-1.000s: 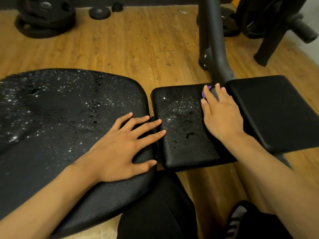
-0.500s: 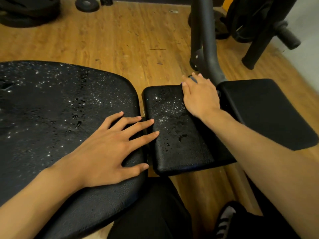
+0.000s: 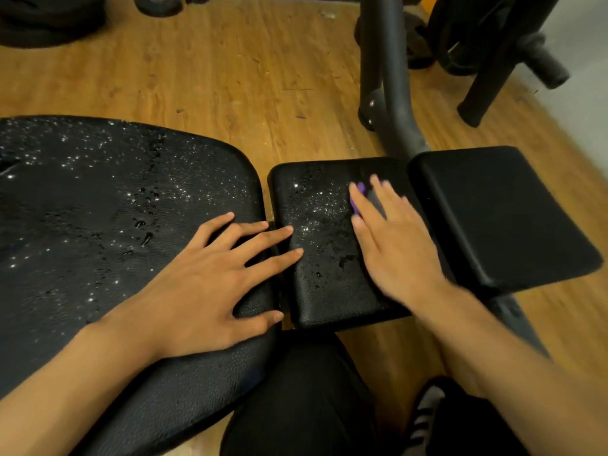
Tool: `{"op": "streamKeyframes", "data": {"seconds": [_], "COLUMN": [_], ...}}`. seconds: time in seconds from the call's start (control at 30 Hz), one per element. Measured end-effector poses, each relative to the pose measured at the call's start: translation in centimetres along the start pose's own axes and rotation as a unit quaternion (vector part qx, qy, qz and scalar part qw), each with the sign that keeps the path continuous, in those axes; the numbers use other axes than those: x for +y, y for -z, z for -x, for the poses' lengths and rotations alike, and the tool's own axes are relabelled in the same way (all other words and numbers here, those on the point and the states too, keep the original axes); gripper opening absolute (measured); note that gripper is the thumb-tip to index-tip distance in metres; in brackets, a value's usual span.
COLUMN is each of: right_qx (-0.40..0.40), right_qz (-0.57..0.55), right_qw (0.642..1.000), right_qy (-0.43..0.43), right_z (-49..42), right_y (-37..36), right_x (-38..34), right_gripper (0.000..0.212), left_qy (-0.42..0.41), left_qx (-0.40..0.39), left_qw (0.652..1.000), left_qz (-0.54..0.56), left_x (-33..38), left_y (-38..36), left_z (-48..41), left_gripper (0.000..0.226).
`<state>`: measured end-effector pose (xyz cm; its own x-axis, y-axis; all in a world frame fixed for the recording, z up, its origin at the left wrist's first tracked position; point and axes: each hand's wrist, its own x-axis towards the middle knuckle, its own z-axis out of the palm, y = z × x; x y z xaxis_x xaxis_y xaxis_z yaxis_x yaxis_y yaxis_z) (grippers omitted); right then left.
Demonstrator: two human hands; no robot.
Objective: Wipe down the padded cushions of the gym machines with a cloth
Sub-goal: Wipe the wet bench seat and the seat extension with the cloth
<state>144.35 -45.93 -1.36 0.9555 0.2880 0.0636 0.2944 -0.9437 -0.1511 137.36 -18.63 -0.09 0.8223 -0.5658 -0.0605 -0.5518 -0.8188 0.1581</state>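
Observation:
A large black padded cushion (image 3: 98, 209), speckled with water drops, fills the left. My left hand (image 3: 210, 278) rests flat on its right edge, fingers spread and tips reaching onto the small middle cushion (image 3: 316, 284), which is also wet. My right hand (image 3: 391, 245) lies flat on the right part of that middle cushion, pressing down a purple cloth (image 3: 358, 195); only a small bit of the cloth shows between the fingers. A dry black cushion (image 3: 503, 218) sits to the right.
The machine's grey steel post (image 3: 391, 93) rises behind the cushions. Weight plates (image 3: 49, 18) lie on the wooden floor at the far left, and a black rack leg and handle (image 3: 539, 64) stand at the far right. My dark trousers (image 3: 296, 406) and a shoe (image 3: 424, 419) are below.
My right hand slid with the cloth from the middle cushion's far edge back toward me. My left hand has stayed in place.

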Motion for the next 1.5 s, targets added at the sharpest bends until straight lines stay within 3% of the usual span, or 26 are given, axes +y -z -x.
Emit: {"op": "streamKeyframes", "data": {"seconds": [0.1,0.2,0.33,0.43,0.5,0.63,0.8,0.97,1.07,1.13,1.3,1.4,1.5], "right_qx": [-0.023,-0.037,0.009,-0.021,-0.03,0.002,-0.064,0.021,-0.007,-0.022,0.013,-0.003,-0.026], "right_qz": [0.001,-0.003,-0.019,0.009,0.018,0.01,0.008,0.005,0.021,0.034,0.006,0.017,0.009], "right_qw": [1.0,0.999,1.0,0.999,0.999,1.0,0.997,1.0,0.999,0.999,1.0,1.0,0.999], "right_qy": [-0.018,-0.028,-0.014,-0.026,-0.019,0.01,-0.037,-0.019,-0.025,-0.02,0.021,-0.003,-0.032], "right_z": [-8.8,-10.4,-0.2,7.9,8.2,-1.3,-12.1,-1.6,7.5,8.8,-2.7,-10.3,-11.9], "right_y": [-0.3,-0.3,0.5,1.1,1.1,0.0,-0.4,0.1,1.2,1.2,-0.6,-0.8,-0.6], "right_x": [0.5,-0.3,-0.6,-1.6,-1.6,-1.1,-1.8,-1.8,-1.9,-1.5,0.6,1.2,0.5], "right_gripper": [0.053,0.055,0.06,0.064,0.065,0.06,0.06,0.06,0.062,0.063,0.065,0.062,0.054], "left_qy": [0.001,0.0,0.003,0.003,0.005,0.001,0.002,0.001,0.001,0.002,-0.001,-0.001,-0.002], "left_qx": [-0.001,-0.001,-0.003,0.0,0.003,0.004,0.006,0.003,0.002,0.003,0.0,-0.004,-0.001], "left_qw": [1.0,1.0,1.0,1.0,1.0,1.0,1.0,1.0,1.0,1.0,1.0,1.0,1.0], "left_qz": [0.001,-0.002,-0.007,-0.009,-0.01,-0.009,-0.008,-0.015,-0.018,-0.017,-0.02,-0.025,-0.027], "left_x": [0.1,0.1,0.2,0.3,0.4,0.2,0.2,0.2,0.2,0.2,0.1,0.1,0.1], "left_y": [0.0,-0.1,0.0,0.0,0.0,-0.1,-0.2,-0.1,-0.2,-0.1,-0.3,-0.2,-0.2], "left_z": [0.1,-0.1,-0.1,0.1,0.1,-0.1,-0.1,-0.2,-0.1,0.0,-0.1,-0.1,-0.1], "left_gripper": [0.077,0.077,0.078,0.078,0.078,0.077,0.076,0.076,0.077,0.077,0.076,0.076,0.075]}}
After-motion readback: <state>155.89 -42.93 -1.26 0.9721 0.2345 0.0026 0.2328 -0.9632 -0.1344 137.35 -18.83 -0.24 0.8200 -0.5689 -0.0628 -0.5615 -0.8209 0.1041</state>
